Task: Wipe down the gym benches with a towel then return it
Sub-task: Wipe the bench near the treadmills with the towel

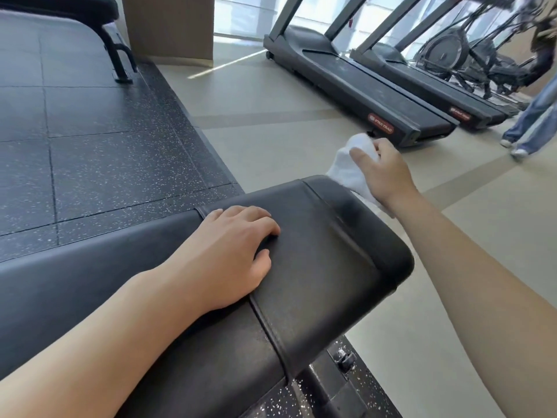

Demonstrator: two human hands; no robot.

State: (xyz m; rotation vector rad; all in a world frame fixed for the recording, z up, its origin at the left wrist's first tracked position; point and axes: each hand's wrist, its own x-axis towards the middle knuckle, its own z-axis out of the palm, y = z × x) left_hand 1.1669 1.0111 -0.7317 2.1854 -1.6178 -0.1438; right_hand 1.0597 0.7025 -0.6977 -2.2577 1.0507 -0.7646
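Your left hand rests flat, fingers relaxed, on the black bench, centre frame; your right hand grips the white towel at its far edge. Treadmills, upper right.

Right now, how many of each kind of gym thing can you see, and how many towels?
Benches: 2, the near bench under the left hand and a far bench
Treadmills: 2, the first treadmill and the second treadmill
Towels: 1, the white towel in the right hand
Total: 5
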